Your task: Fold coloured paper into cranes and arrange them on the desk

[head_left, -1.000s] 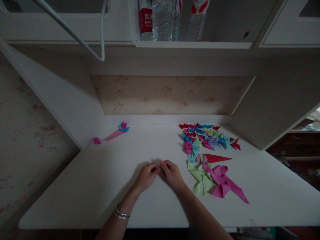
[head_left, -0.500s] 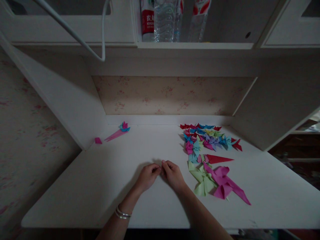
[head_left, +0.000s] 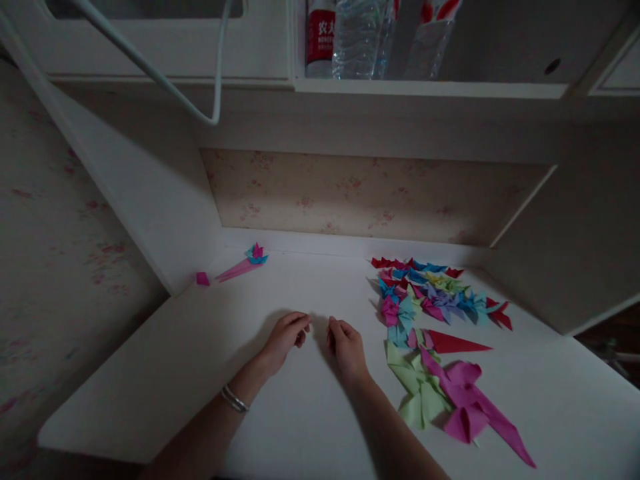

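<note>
My left hand (head_left: 287, 339) is over the white tabletop, its thumb and fingertips pinched together. A short gap away, my right hand (head_left: 346, 347) is closed with curled fingers. Anything small in either pinch is hidden or too dim to make out. To the right of my right hand lie a light green folded paper piece (head_left: 420, 393) and a magenta origami piece (head_left: 465, 393) with a long pointed end. Behind them is a red pointed paper piece (head_left: 457, 342), and farther back a cluster of small multicoloured origami pieces (head_left: 440, 297).
At the back left lie a pink and blue folded paper flower (head_left: 257, 255) and a small magenta paper piece (head_left: 203, 279). Plastic bottles (head_left: 357, 43) stand on the shelf above. A white cable (head_left: 165, 83) hangs at upper left. Side panels flank the white desk (head_left: 150, 373).
My hands were nearly touching at the fingertips and have moved apart, the left one shifting left. The camera view has turned and tilted slightly. The paper pieces keep their arrangement.
</note>
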`<action>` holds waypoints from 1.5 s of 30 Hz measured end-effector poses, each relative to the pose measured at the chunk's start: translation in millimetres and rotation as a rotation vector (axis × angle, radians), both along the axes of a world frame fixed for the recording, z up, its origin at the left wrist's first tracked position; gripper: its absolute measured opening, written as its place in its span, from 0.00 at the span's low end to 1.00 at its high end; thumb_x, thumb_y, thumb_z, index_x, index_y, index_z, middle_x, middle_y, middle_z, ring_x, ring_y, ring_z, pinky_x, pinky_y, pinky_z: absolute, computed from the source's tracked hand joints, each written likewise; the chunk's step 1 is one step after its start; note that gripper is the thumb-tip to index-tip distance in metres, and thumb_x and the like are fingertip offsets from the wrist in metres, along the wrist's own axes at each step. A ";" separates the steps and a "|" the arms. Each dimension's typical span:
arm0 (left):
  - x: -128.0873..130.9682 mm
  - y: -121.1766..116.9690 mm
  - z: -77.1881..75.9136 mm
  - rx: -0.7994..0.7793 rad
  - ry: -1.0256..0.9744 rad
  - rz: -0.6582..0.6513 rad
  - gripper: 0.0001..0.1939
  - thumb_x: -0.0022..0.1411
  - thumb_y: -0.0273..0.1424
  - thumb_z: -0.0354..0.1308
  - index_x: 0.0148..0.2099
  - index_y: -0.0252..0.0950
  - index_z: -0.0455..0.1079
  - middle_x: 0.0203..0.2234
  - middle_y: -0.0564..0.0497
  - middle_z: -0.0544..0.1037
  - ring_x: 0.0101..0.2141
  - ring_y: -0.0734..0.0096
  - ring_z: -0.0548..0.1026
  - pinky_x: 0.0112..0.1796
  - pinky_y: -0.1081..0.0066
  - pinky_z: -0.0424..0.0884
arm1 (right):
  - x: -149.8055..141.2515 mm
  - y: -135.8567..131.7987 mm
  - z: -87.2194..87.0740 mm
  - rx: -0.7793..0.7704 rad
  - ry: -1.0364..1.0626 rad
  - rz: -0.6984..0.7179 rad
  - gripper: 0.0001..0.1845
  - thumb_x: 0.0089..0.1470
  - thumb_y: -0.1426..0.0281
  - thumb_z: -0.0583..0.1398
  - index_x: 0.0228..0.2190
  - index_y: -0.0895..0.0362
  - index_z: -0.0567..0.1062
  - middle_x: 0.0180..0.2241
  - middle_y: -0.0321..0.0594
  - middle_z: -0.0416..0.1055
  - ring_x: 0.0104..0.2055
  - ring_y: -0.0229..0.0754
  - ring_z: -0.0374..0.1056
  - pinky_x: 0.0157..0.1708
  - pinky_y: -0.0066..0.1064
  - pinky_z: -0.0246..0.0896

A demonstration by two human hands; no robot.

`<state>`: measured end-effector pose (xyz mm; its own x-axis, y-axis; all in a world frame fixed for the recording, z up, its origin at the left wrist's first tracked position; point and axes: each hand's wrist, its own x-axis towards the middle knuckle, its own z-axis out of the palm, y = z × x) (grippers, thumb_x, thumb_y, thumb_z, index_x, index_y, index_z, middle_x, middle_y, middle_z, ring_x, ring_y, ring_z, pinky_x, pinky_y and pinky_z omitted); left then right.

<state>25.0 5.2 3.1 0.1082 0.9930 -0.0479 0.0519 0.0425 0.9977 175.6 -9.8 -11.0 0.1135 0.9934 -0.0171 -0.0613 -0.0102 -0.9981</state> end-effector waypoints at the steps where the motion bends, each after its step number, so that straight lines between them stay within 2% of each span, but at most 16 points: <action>1: -7.1 15.1 1.6 0.046 0.129 0.031 0.15 0.58 0.42 0.52 0.32 0.34 0.68 0.25 0.52 0.71 0.19 0.77 0.66 0.20 0.76 0.60 | -2.4 3.0 -0.3 0.004 -0.035 -0.002 0.24 0.54 0.52 0.55 0.17 0.57 0.67 0.14 0.31 0.59 0.17 0.34 0.54 0.19 0.26 0.48; 3: -25.4 49.7 7.8 0.150 0.539 0.092 0.17 0.61 0.41 0.47 0.34 0.33 0.70 0.26 0.50 0.74 0.20 0.75 0.69 0.21 0.75 0.62 | -5.8 6.2 -1.3 0.007 -0.102 0.010 0.24 0.54 0.52 0.55 0.18 0.57 0.67 0.14 0.31 0.60 0.18 0.34 0.55 0.19 0.26 0.48; 6: -60.6 103.3 22.8 0.177 0.736 0.163 0.16 0.62 0.35 0.45 0.38 0.31 0.71 0.27 0.47 0.75 0.26 0.68 0.73 0.28 0.70 0.66 | -6.1 6.6 -3.7 0.002 -0.133 0.044 0.24 0.55 0.51 0.55 0.19 0.57 0.68 0.15 0.31 0.60 0.18 0.34 0.55 0.19 0.26 0.48; 10: -107.3 153.8 38.1 0.211 0.972 0.280 0.13 0.62 0.29 0.46 0.41 0.29 0.70 0.42 0.37 0.73 0.45 0.54 0.70 0.45 0.61 0.64 | -3.0 6.7 -5.6 0.003 -0.171 0.050 0.24 0.56 0.52 0.54 0.18 0.56 0.67 0.15 0.31 0.59 0.18 0.34 0.54 0.19 0.26 0.48; 14: -134.9 172.5 33.8 0.215 1.155 0.334 0.16 0.63 0.27 0.46 0.50 0.28 0.67 0.51 0.33 0.66 0.50 0.48 0.66 0.49 0.57 0.60 | -2.3 8.2 -6.8 0.010 -0.223 0.053 0.24 0.57 0.53 0.53 0.18 0.56 0.66 0.15 0.31 0.58 0.19 0.34 0.55 0.20 0.26 0.49; 18: -142.7 181.4 21.5 0.195 1.296 0.328 0.18 0.64 0.29 0.47 0.55 0.30 0.65 0.54 0.35 0.64 0.51 0.46 0.65 0.48 0.56 0.61 | -3.3 8.9 -9.0 -0.023 -0.226 0.059 0.24 0.57 0.53 0.53 0.18 0.56 0.65 0.15 0.31 0.58 0.19 0.34 0.54 0.19 0.26 0.48; 24: -147.3 192.6 14.8 0.140 1.344 0.296 0.15 0.63 0.29 0.47 0.47 0.28 0.70 0.46 0.32 0.71 0.48 0.46 0.67 0.46 0.55 0.62 | -3.7 8.9 -9.0 -0.013 -0.233 0.053 0.25 0.57 0.52 0.53 0.18 0.56 0.66 0.15 0.31 0.59 0.19 0.35 0.55 0.20 0.26 0.49; 27: -148.7 191.6 17.0 0.141 1.322 0.285 0.15 0.62 0.27 0.47 0.45 0.28 0.71 0.44 0.32 0.73 0.47 0.47 0.69 0.45 0.55 0.63 | -3.5 8.7 -8.4 -0.016 -0.212 0.042 0.26 0.56 0.51 0.53 0.17 0.56 0.65 0.15 0.32 0.59 0.19 0.35 0.55 0.20 0.26 0.49; 30: -145.3 188.0 22.8 0.163 1.257 0.258 0.14 0.61 0.29 0.48 0.44 0.30 0.71 0.42 0.36 0.75 0.45 0.52 0.70 0.45 0.59 0.63 | -3.3 8.1 -8.2 -0.019 -0.187 0.042 0.25 0.56 0.51 0.54 0.17 0.56 0.65 0.15 0.31 0.59 0.19 0.35 0.55 0.19 0.26 0.48; 35: -119.8 166.3 35.9 0.243 1.068 0.142 0.13 0.60 0.36 0.51 0.41 0.35 0.72 0.35 0.45 0.79 0.38 0.61 0.74 0.39 0.68 0.65 | -2.5 7.2 -8.6 -0.008 -0.151 0.045 0.24 0.56 0.52 0.54 0.18 0.56 0.67 0.15 0.31 0.59 0.18 0.34 0.54 0.19 0.25 0.48; 39: -88.8 117.4 40.7 0.282 0.868 -0.016 0.16 0.59 0.43 0.50 0.39 0.38 0.71 0.27 0.51 0.79 0.28 0.66 0.75 0.30 0.71 0.68 | -1.7 7.7 -7.3 0.006 -0.066 0.064 0.23 0.54 0.52 0.56 0.19 0.56 0.67 0.15 0.30 0.59 0.17 0.33 0.53 0.18 0.25 0.47; 41: -74.5 86.1 41.1 0.252 0.567 -0.104 0.16 0.59 0.43 0.51 0.39 0.37 0.71 0.26 0.50 0.79 0.27 0.66 0.75 0.29 0.71 0.68 | -0.9 7.9 -5.6 0.010 0.005 0.063 0.22 0.54 0.52 0.56 0.20 0.57 0.67 0.15 0.29 0.58 0.17 0.32 0.52 0.17 0.24 0.46; 42: -67.9 70.6 41.3 0.246 0.493 -0.128 0.16 0.59 0.43 0.52 0.39 0.37 0.70 0.26 0.50 0.79 0.27 0.66 0.75 0.29 0.71 0.68 | -0.4 7.8 -4.6 0.015 0.044 0.057 0.22 0.53 0.52 0.57 0.21 0.57 0.67 0.16 0.29 0.58 0.17 0.32 0.52 0.16 0.24 0.46; 45: -49.6 29.3 41.5 0.248 0.440 -0.134 0.14 0.59 0.41 0.53 0.38 0.36 0.71 0.24 0.50 0.78 0.26 0.68 0.74 0.28 0.73 0.66 | 1.4 6.3 -0.8 0.032 0.172 0.033 0.21 0.52 0.51 0.57 0.28 0.57 0.70 0.21 0.31 0.62 0.16 0.30 0.53 0.14 0.23 0.46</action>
<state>-24.6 34.6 44.6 0.2578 0.9591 0.1170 0.4576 -0.2279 0.8594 177.0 -3.6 -11.9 0.0792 0.9969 -0.0015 -0.2309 0.0169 -0.9728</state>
